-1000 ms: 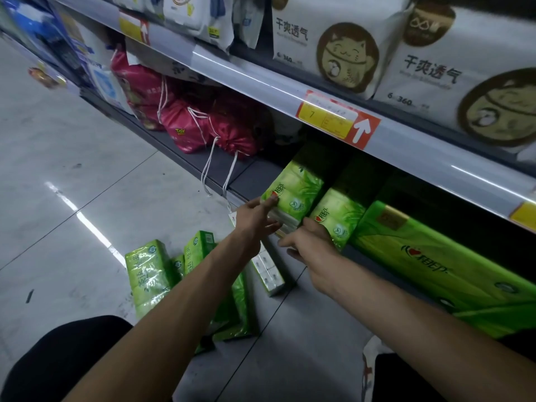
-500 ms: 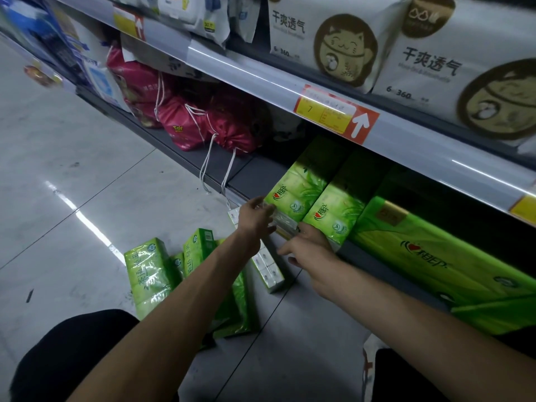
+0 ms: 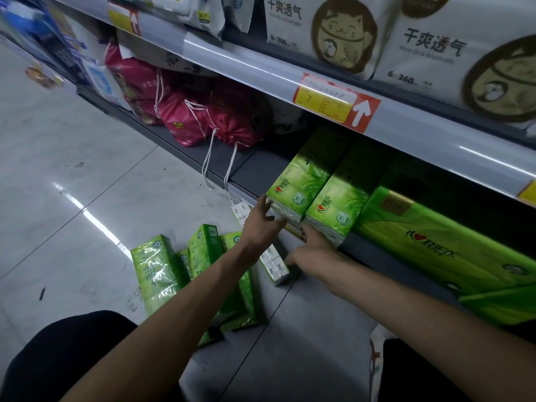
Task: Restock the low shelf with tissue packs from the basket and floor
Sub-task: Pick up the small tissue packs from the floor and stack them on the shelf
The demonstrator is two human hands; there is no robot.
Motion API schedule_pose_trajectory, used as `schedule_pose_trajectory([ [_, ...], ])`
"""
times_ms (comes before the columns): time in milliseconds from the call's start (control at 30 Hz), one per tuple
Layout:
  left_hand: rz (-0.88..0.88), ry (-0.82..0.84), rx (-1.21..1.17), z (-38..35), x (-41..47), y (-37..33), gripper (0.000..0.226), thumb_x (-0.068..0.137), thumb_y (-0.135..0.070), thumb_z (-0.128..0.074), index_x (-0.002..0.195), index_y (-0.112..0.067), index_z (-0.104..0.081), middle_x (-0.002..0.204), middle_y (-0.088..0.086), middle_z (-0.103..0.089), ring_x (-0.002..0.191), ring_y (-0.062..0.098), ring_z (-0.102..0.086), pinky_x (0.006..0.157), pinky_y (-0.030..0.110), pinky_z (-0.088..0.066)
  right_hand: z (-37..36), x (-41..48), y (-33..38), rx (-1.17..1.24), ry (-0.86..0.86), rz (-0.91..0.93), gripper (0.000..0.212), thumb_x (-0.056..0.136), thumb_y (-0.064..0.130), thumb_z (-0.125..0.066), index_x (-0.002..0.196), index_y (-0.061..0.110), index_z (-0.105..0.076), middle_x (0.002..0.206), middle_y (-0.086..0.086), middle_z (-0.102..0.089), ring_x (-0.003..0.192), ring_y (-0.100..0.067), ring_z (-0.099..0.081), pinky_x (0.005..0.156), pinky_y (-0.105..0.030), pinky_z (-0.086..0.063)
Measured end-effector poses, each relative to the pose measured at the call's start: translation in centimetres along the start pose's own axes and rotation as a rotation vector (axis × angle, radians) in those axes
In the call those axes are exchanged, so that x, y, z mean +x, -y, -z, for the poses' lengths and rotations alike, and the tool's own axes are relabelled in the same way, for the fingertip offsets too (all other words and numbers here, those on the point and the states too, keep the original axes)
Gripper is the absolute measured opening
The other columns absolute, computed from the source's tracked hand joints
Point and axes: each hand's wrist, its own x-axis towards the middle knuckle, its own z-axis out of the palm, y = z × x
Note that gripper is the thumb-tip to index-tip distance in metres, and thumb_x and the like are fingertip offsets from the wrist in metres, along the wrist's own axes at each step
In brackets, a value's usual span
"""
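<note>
At the front edge of the low shelf (image 3: pixel 255 169), a person's left hand (image 3: pixel 261 224) lays straight fingers against the lower front corner of a green tissue pack (image 3: pixel 301 181). The right hand (image 3: pixel 313 253), likewise unclenched and grasping nothing, reaches flat toward the shelf lip beneath the neighbouring pack (image 3: pixel 339 201). The two packs stand side by side, touching, printed ends facing out, just left of a larger green bundle (image 3: pixel 435 242).

More green packs (image 3: pixel 158 265) lie tumbled on the floor (image 3: pixel 72 169) in front of the shelf, beside a slim white pack (image 3: pixel 274 265) at the shelf's foot.

The step in hand appears to be squaring the two packs. It is best done by pressing evenly on the flat end faces, so the soft bricks slide straight back rather than skew.

The wrappers are glossy film, likely slippery on the smooth grey shelf, and the tissue inside probably yields, so corners could crush. The floor packs are rectangular and look light, and should pinch readily across their narrow sides. Crimson drawstring bags (image 3: pixel 229 120) crowd the shelf toward its left end.
</note>
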Motion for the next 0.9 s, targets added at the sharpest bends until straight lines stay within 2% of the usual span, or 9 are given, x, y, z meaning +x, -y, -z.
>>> schedule_pose_trajectory([
  [100, -0.001, 0.018, -0.062, -0.7, 0.0, -0.4, 0.074, 0.091, 0.008, -0.065, 0.155, -0.017, -0.038, 0.145, -0.006, -0.048, 0.099, -0.017, -0.061, 0.099, 0.038, -0.050, 0.2, 0.6, 0.2, 0.013, -0.005, 0.033, 0.099, 0.078, 0.008, -0.073, 0.162, 0.026, -0.025, 0.164, 0.000, -0.035, 0.149, -0.022, -0.035, 0.117, -0.043, -0.041],
  [167, -0.020, 0.032, -0.068, -0.8, 0.2, -0.4, 0.067, 0.090, 0.015, -0.060, 0.146, -0.017, -0.046, 0.133, -0.012, -0.051, 0.081, -0.030, -0.056, 0.093, 0.034, -0.049, 0.2, 0.8, 0.2, 0.013, -0.007, 0.041, 0.100, 0.077, 0.007, -0.074, 0.162, 0.025, -0.025, 0.163, -0.001, -0.037, 0.148, -0.023, -0.037, 0.115, -0.043, -0.042],
  [333, -0.005, 0.041, -0.052, -0.7, 0.4, -0.4, 0.073, 0.092, 0.017, -0.057, 0.157, -0.008, -0.034, 0.125, -0.014, -0.045, 0.101, 0.009, -0.060, 0.091, 0.032, -0.048, 0.2, 1.2, -0.3, -0.012, -0.011, 0.029, 0.096, 0.071, 0.009, -0.075, 0.157, 0.024, -0.035, 0.156, -0.004, -0.046, 0.142, -0.025, -0.044, 0.111, -0.044, -0.047],
  [433, -0.001, 0.056, -0.037, -0.5, 0.7, -0.2, 0.075, 0.092, 0.014, -0.059, 0.158, -0.010, -0.032, 0.129, -0.013, -0.048, 0.088, -0.005, -0.063, 0.083, 0.030, -0.052, 0.7, 1.2, -0.8, -0.020, -0.045, 0.032, 0.082, 0.074, 0.006, -0.074, 0.149, 0.019, -0.045, 0.144, -0.003, -0.055, 0.131, -0.024, -0.052, 0.104, -0.040, -0.051],
  [567, 0.014, 0.074, 0.016, 0.2, 0.8, 0.2, 0.088, 0.091, 0.007, -0.067, 0.163, -0.018, -0.024, 0.158, 0.000, -0.042, 0.119, 0.025, -0.064, 0.100, 0.043, -0.054, 1.7, 0.9, -2.3, 0.014, -0.112, -0.006, 0.059, 0.082, -0.001, -0.071, 0.138, 0.011, -0.056, 0.124, -0.007, -0.060, 0.112, -0.028, -0.059, 0.088, -0.037, -0.054],
  [633, 0.042, 0.066, 0.086, 1.2, 0.7, 0.8, 0.084, 0.091, 0.007, -0.068, 0.162, -0.013, -0.027, 0.147, 0.004, -0.050, 0.108, 0.022, -0.065, 0.100, 0.042, -0.054, 2.1, 0.6, -3.4, 0.035, -0.168, -0.045, 0.034, 0.082, -0.002, -0.069, 0.115, 0.009, -0.067, 0.116, -0.015, -0.065, 0.105, -0.036, -0.065, 0.081, -0.038, -0.053],
  [700, 0.070, 0.071, 0.181, 2.4, 1.0, 1.7, 0.088, 0.090, 0.002, -0.072, 0.162, -0.015, -0.026, 0.156, 0.011, -0.046, 0.116, 0.029, -0.064, 0.103, 0.050, -0.054, 3.0, 0.4, -4.7, 0.045, -0.219, -0.079, 0.015, 0.084, -0.001, -0.068, 0.083, 0.014, -0.065, 0.092, -0.013, -0.067, 0.083, -0.031, -0.064, 0.072, -0.036, -0.048],
  [800, 0.040, 0.071, 0.333, 3.6, 2.0, 2.3, 0.095, 0.087, -0.009, -0.080, 0.163, -0.018, -0.025, 0.160, 0.014, -0.043, 0.130, 0.029, -0.058, 0.105, 0.049, -0.053, 4.8, 0.7, -6.2, 0.035, -0.253, -0.147, 0.027, 0.081, 0.006, -0.074, 0.065, 0.014, -0.055, 0.064, -0.009, -0.055, 0.063, -0.024, -0.053, 0.063, -0.034, -0.043],
  [900, -0.042, 0.047, 0.405, 3.2, 2.7, 1.8, 0.095, 0.085, -0.019, -0.084, 0.161, -0.015, -0.028, 0.155, 0.010, -0.049, 0.127, 0.026, -0.057, 0.105, 0.045, -0.051, 5.8, 1.6, -7.4, 0.002, -0.357, -0.207, 0.024, 0.081, 0.021, -0.082, 0.075, 0.009, -0.061, 0.068, -0.008, -0.058, 0.066, -0.023, -0.057, 0.059, -0.028, -0.042],
])
